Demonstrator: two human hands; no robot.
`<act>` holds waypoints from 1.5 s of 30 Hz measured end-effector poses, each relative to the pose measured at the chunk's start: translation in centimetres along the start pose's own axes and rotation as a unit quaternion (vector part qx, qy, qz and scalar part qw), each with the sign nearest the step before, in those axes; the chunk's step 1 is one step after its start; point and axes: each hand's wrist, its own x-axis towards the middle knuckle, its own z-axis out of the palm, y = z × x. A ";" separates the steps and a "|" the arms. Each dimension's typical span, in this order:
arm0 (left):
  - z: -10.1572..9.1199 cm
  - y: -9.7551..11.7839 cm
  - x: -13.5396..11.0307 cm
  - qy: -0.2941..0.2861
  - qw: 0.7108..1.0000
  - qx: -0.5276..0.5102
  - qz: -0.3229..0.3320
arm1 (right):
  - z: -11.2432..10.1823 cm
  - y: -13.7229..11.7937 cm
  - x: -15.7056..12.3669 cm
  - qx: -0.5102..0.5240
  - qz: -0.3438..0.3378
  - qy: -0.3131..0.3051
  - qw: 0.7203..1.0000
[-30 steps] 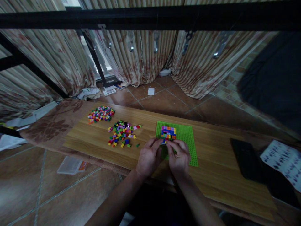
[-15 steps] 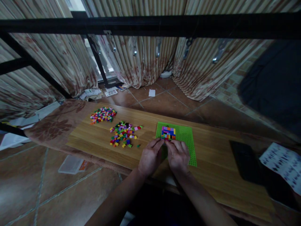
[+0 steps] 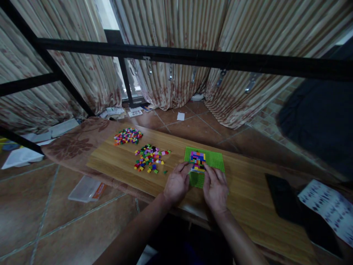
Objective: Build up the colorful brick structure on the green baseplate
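Observation:
A small mosaic of coloured bricks (image 3: 198, 157), in blue, purple, orange and yellow, sits on a bright green studded baseplate (image 3: 215, 161). My left hand (image 3: 177, 183) is at the near left corner of the mosaic, its index fingertip by the bricks and its thumb apart below. On the near right side, my right hand (image 3: 216, 188) has its index fingertip at the mosaic's edge, with the thumb lower down. Between the hands, a pale row shows along the mosaic's near edge. No loose brick is visible in either hand.
Two piles of loose bricks, a nearer one (image 3: 149, 157) and a farther one (image 3: 128, 135), lie left on the wooden table (image 3: 242, 184). A black flat object (image 3: 282, 195) and a printed sheet (image 3: 328, 208) are at right. A clear plastic lid-like box (image 3: 84, 189) lies on the floor.
My hands, whose fingertips met at the mosaic's near edge, have moved apart, the right one shifting right. More of the mosaic's near rows now shows. The camera view has tilted slightly.

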 end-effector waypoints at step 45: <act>-3.3 -3.3 -5.3 -0.018 0.964 0.129 -0.234 | 5.8 -6.8 0.1 0.237 0.063 -0.128 0.961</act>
